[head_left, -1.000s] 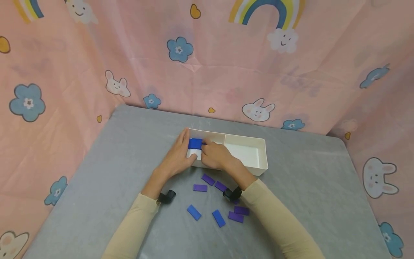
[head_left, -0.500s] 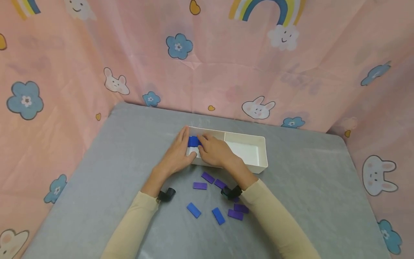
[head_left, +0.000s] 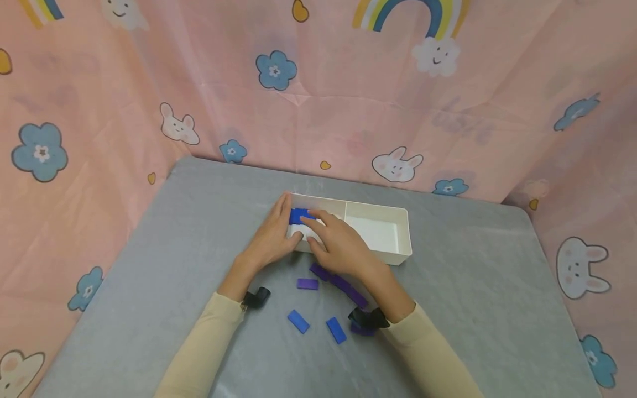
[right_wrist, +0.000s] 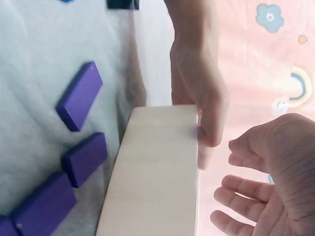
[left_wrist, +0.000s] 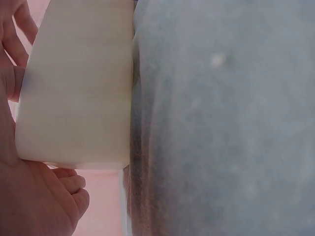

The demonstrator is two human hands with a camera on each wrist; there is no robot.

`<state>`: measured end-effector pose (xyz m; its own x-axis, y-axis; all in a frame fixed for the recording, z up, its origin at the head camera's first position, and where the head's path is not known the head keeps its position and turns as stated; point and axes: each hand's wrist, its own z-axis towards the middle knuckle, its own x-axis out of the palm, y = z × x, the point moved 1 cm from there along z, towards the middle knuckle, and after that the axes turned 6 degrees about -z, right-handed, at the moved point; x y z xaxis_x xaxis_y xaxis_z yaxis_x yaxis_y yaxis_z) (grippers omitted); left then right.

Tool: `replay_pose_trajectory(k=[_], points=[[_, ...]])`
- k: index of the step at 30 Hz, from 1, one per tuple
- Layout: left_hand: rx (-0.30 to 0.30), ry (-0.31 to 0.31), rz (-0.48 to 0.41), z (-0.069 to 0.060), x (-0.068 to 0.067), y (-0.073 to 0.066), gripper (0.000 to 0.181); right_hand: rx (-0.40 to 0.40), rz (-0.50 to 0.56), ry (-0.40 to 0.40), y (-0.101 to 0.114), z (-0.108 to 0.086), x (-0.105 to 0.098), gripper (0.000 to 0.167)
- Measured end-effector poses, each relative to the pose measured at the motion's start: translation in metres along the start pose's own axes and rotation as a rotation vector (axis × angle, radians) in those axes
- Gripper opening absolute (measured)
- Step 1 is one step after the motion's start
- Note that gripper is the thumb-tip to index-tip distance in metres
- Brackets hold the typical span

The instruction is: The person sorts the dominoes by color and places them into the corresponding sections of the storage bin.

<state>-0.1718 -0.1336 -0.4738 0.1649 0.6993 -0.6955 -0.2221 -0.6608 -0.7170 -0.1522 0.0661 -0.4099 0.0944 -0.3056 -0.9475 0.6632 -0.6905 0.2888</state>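
Note:
A white two-compartment box [head_left: 398, 258] stands on the grey table. My left hand [head_left: 270, 236] grips its left end, the thumb over the front wall; the left wrist view shows this hand [left_wrist: 39, 199] around the box wall [left_wrist: 78, 93]. Blue blocks [head_left: 298, 215] lie side by side in the left compartment. Above that compartment is my right hand [head_left: 344, 246], fingers spread and partly over the blocks. In the right wrist view this hand [right_wrist: 278, 172] holds nothing, beside the box [right_wrist: 152, 167].
Two blue blocks, one on the left [head_left: 298, 321] and one on the right [head_left: 336, 330], lie on the table in front of the box. Several purple blocks, one of them [head_left: 308, 284] apart, lie nearer the box, some partly under my right forearm. A pink curtain [head_left: 318, 121] hangs behind.
My right hand has drawn back toward me and to the right, its fingers now spread off the blue blocks, which show more. My left hand keeps its place on the box.

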Motion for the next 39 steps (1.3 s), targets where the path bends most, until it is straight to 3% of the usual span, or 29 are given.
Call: replay_pose_trajectory(k=[7,18,25,30,34,39], points=[[0.0,-0.008,0.007,0.001,0.0,0.0,0.097,-0.044,0.037,-0.037,0.007,-0.023,0.003,0.046],[-0.027,-0.005,-0.008,0.0,0.003,0.0,0.099,-0.117,0.011,-0.088,0.017,-0.065,0.009,0.042],[-0.038,0.0,0.002,0.0,0.002,-0.001,0.097,-0.118,-0.021,-0.034,0.021,-0.097,0.02,0.039],[-0.052,0.008,-0.002,0.0,0.003,-0.002,0.096,-0.143,-0.035,0.022,0.022,-0.119,0.032,0.027],[-0.053,0.005,-0.004,0.0,0.002,-0.002,0.096,-0.165,0.001,0.067,0.022,-0.131,0.038,0.02],[-0.054,0.01,-0.001,0.0,0.002,-0.003,0.097,-0.182,-0.001,0.094,0.023,-0.142,0.042,0.023]])
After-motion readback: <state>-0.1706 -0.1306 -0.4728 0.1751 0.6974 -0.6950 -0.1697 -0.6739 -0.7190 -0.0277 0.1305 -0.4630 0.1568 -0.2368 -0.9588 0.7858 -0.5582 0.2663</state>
